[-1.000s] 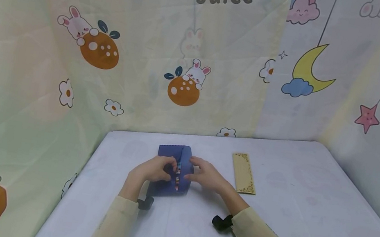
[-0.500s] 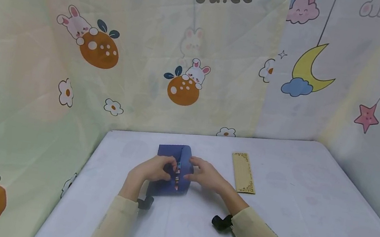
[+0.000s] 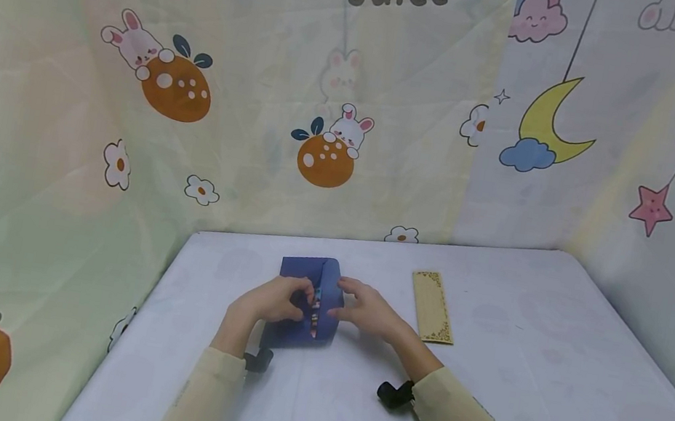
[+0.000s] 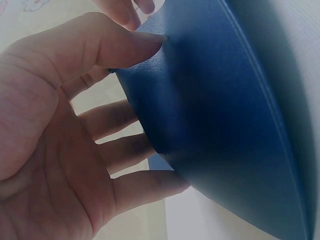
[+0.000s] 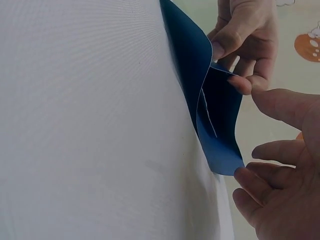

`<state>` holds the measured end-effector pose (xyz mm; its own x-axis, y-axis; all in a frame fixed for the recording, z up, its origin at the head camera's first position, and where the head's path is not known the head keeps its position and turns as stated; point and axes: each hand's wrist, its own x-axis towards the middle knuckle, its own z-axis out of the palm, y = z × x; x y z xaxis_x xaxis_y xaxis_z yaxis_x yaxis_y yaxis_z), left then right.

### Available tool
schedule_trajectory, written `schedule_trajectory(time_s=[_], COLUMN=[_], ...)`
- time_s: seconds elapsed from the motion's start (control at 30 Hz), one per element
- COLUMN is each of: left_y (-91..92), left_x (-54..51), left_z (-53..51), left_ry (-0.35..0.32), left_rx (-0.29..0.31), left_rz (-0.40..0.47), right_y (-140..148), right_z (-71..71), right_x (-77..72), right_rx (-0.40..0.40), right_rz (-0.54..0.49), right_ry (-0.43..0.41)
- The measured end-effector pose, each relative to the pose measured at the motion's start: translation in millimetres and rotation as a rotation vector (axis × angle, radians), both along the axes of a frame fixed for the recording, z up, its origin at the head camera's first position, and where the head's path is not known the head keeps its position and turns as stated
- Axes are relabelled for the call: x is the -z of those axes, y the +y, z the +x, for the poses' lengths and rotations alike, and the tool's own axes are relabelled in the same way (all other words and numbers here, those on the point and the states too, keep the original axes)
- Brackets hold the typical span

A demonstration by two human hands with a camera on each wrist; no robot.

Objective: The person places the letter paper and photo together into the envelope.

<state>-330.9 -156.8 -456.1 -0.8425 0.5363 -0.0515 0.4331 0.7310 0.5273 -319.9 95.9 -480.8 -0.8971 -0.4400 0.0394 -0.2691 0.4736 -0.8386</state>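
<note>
A blue folded cover [image 3: 291,338] of stiff, bendable sheet stands partly raised on the white table. Its right side curls up, and a narrow multicoloured strip [image 3: 315,319] shows in the fold. My left hand [image 3: 272,299] pinches an edge of the cover; in the left wrist view the thumb presses the near face, with the other fingers behind the edge. At the curled right side is my right hand [image 3: 369,310], its fingers spread and loosely bent. In the right wrist view, its fingertips [image 5: 240,172] meet or nearly meet the cover's rim; actual contact is hard to tell.
A gold card [image 3: 433,307] with ornate corners lies flat to the right of the cover. White cloth covers the table [image 3: 521,387]. Printed fabric walls [image 3: 246,115] rise behind it and at both sides. A black wrist camera [image 3: 394,396] sits under the right wrist.
</note>
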Motion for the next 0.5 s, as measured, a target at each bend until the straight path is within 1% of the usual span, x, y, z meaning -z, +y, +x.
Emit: schedule_trajectory(time_s=[0.2,0.5], left_y=[-0.4,0.3], left_x=[0.6,0.1], left_z=[-0.5,0.3], left_ry=[0.009,-0.003], left_rx=[0.002,-0.005], left_rz=[-0.006,0.001], right_y=[0.8,2.2], right_z=[-0.7,-2.6], right_x=[0.0,1.1], right_rx=[0.009,0.022], right_rz=[0.01,0.008], right_ry=[0.001,0.0])
